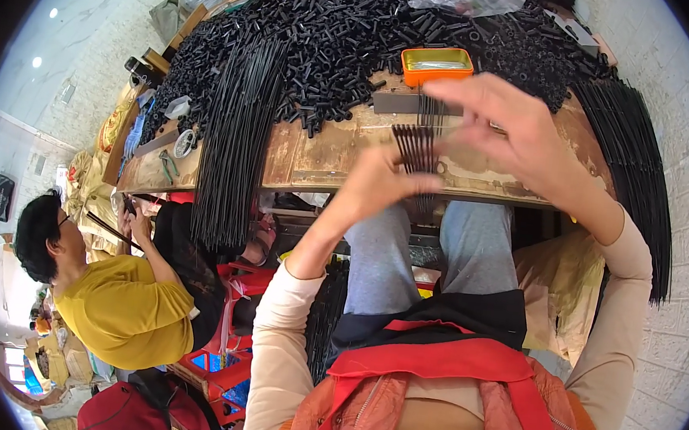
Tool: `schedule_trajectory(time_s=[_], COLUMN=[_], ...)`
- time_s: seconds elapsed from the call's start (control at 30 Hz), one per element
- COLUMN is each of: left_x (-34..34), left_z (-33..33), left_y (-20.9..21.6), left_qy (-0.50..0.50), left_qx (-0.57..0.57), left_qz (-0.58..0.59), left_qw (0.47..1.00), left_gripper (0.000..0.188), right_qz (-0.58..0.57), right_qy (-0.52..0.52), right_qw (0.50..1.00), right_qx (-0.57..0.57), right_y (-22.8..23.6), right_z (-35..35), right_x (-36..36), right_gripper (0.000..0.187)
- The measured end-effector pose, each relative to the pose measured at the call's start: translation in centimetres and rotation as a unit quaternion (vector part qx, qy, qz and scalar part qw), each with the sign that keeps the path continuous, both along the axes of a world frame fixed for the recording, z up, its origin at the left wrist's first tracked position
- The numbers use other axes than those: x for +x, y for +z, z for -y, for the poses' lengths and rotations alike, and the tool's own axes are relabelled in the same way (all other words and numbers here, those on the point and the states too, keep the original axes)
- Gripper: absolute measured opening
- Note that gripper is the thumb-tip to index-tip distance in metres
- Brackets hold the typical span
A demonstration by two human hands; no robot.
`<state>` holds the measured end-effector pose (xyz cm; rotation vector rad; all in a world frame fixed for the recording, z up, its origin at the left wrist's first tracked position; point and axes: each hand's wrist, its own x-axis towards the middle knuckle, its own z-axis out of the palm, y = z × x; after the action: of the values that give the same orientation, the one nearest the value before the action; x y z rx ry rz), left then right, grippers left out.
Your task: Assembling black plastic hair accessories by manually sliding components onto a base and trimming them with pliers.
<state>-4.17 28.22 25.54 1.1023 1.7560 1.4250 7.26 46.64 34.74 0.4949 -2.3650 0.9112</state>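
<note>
The left grip is closed around a small sheaf of thin black rods, its thumb laid across the front of them. The right grip, blurred, is spread, fingers reaching leftward over the sheaf's far end and thumb lower; whether it touches the rods cannot be told. The sheaf stands out between the two hands, above the near edge of the desk, its lower end close to that edge and over the gap between the person's knees.

Just beyond the sheaf lies a flat grey bar, with an orange tin close behind it. Bare wood runs leftward from the left hand to a long bundle of black rods, which hangs over the near edge; a narrower bare stretch runs right, under the right forearm, toward another hanging bundle. The far side is closed off by a heap of short black tubes. Green-handled pliers lie near the left edge, beyond which a co-worker in yellow sits.
</note>
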Motion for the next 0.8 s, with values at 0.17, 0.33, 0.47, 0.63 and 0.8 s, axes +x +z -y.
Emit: schedule_trajectory(time_s=[0.17, 0.33, 0.47, 0.63, 0.8], left_x=[-0.5, -1.7, -1.7, -3.0, -3.2], left_z=[-1.2, -2.0, -3.0, -3.7, -3.9], left_y=[-6.9, -8.2, -6.6, -7.4, -7.3], left_qy=[0.021, -0.005, -0.044, -0.080, -0.082], left_qx=[-0.021, -0.009, -0.052, -0.100, -0.094], left_qz=[-0.466, -0.484, -0.484, -0.535, -0.523], left_qw=[0.884, 0.875, 0.873, 0.835, 0.843], left_gripper=[0.095, 0.083, 0.077, 0.087, 0.084], right_qz=[0.116, 0.066, 0.145, 0.198, 0.242], right_qy=[-0.104, -0.111, -0.181, -0.206, -0.180], right_qw=[0.986, 0.987, 0.956, 0.923, 0.910], right_qx=[-0.054, 0.091, 0.179, 0.255, 0.283], right_y=[-5.0, -11.5, -14.0, -14.6, -12.9], right_z=[-7.2, -13.2, -16.0, -15.5, -16.0], right_x=[-6.1, -15.1, -20.3, -22.9, -22.5], right_gripper=[0.028, 0.018, 0.016, 0.011, 0.012])
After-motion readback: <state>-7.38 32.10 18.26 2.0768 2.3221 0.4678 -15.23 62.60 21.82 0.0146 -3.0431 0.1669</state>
